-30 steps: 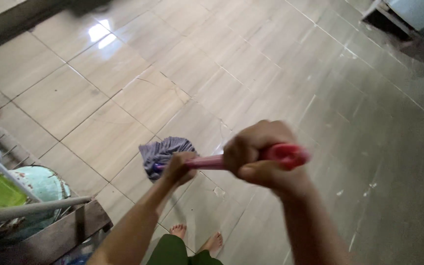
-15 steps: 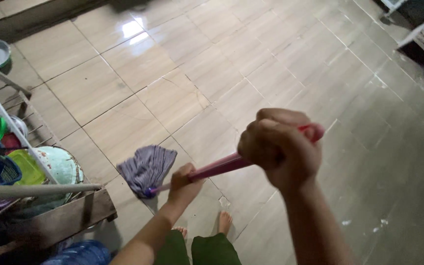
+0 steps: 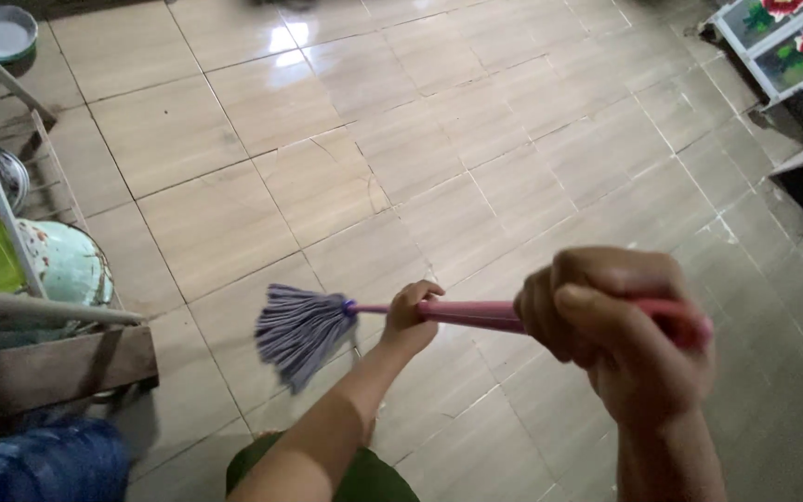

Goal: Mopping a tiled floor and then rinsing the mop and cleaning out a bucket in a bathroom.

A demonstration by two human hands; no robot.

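- Pink-handled mop [image 3: 476,316]: I am gripping it with both hands, its grey head [image 3: 301,327] lying on the floor just beyond my left hand [image 3: 411,311].
- Right hand [image 3: 620,325] is clamping the handle's near end.
- Tiled floor [image 3: 401,158] ahead is gleaming wet; duller tiles beside my right hand are seemingly waiting.

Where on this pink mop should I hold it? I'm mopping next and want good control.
Grip the mop's pink handle from above at two spots: left hand near the grey head, right hand at the top end; the long thin shaft suits spaced hands.
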